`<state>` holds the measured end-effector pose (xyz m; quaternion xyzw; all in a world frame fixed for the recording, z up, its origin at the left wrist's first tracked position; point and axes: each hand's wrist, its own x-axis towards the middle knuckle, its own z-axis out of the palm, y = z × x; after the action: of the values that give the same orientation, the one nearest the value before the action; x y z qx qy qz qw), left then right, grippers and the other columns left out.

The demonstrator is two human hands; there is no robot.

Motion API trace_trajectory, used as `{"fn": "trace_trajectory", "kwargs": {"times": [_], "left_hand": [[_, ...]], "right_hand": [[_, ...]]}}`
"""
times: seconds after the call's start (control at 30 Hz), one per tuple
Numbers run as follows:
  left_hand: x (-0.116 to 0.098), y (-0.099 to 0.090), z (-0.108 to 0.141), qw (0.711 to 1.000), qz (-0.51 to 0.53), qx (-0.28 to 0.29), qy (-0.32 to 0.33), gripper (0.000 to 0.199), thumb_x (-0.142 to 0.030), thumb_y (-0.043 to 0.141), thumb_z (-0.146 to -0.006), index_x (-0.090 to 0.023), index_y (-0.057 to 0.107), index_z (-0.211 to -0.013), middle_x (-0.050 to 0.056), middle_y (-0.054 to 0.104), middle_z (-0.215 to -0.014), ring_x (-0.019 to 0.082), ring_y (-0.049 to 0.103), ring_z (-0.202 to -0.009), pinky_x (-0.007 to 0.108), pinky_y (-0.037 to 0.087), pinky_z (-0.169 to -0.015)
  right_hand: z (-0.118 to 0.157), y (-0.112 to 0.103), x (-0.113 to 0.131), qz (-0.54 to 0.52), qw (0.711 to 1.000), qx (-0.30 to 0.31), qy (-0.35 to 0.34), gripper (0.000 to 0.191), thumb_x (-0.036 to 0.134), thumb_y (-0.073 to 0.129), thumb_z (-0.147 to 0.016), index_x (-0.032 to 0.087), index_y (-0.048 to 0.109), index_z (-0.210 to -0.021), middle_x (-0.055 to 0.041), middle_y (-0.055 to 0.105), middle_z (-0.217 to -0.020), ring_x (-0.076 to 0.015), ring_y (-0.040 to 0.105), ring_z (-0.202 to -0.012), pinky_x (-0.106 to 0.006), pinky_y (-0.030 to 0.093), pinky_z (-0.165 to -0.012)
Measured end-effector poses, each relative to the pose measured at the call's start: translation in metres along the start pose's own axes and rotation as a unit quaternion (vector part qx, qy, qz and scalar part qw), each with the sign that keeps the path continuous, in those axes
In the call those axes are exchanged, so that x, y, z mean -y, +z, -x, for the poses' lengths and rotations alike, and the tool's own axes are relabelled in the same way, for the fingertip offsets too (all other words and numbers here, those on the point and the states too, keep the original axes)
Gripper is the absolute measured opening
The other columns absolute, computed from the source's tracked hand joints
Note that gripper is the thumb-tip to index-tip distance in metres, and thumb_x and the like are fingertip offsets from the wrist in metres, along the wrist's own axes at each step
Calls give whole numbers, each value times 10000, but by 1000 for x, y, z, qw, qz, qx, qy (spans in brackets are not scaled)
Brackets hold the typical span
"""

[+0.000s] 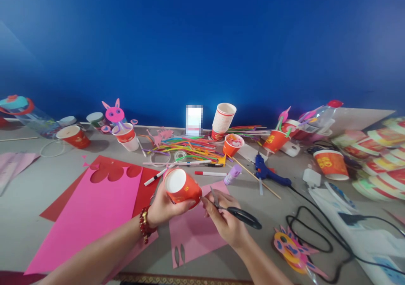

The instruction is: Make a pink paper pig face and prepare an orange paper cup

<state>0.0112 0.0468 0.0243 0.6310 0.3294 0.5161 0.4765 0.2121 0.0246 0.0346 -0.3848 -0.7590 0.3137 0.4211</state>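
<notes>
My left hand [164,207], with a beaded bracelet at its wrist, is wrapped round a red paper cup [187,192]. The cup is tilted, and its round white end faces up and to the left. In my right hand [226,217] is a pair of scissors [243,217] with black handles, the blades pointing up and left. The thumb and fingertips of that hand meet at the cup's right edge; anything small pinched there is too small to tell. Below both hands lies a light pink paper sheet [196,238] with two narrow cut-out slots.
Bright pink paper [91,209] over red paper [60,200] lies left. Colourful pipe cleaners [196,150], a purple glue stick [232,174] and a red-capped marker [210,173] are ahead. A blue glue gun [268,173], its black cable [319,217] and a power strip [351,234] lie right.
</notes>
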Motion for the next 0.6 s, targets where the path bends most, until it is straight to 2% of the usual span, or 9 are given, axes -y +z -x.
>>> {"fn": "trace_trajectory", "kwargs": {"times": [0.1,0.23,0.4,0.5,0.6], "left_hand": [[2,-2,0,1000,3,4,-5,478,-248,785,-716,-166,533,-1113,134,686,-1029,295,668,-936,464,508,-890],[3,-4,0,1000,-23,-4,-14,586,-295,814,-678,-153,495,-1149,128,676,-1016,285,659,-932,451,509,-887],[-3,-5,-5,999,-5,21,-43,576,-294,799,-697,-158,472,-1152,93,670,-950,262,663,-866,408,533,-804],[-5,-5,-6,998,24,20,-62,576,-278,791,-706,-159,467,-1166,88,661,-946,256,659,-854,393,537,-771],[-5,-4,-6,995,67,24,-67,528,-276,790,-710,-157,496,-1133,96,659,-974,254,653,-879,395,536,-797]], "right_hand": [[-1,0,2,32,999,-4,-35,259,193,476,-966,209,495,-708,7,541,-622,-126,522,-551,-238,394,-554],[-2,1,-1,93,989,-22,-113,227,126,469,-939,209,496,-730,5,540,-634,-123,492,-535,-240,363,-537],[-2,-2,-4,177,964,-2,-196,161,83,437,-906,201,535,-857,-31,620,-708,-156,566,-598,-252,400,-566],[-2,-3,-4,150,972,4,-180,163,96,434,-916,205,530,-843,-23,605,-701,-152,559,-596,-250,394,-567],[-1,-2,-5,75,992,10,-100,192,145,461,-944,211,502,-769,2,554,-655,-134,519,-561,-245,372,-555]]}}
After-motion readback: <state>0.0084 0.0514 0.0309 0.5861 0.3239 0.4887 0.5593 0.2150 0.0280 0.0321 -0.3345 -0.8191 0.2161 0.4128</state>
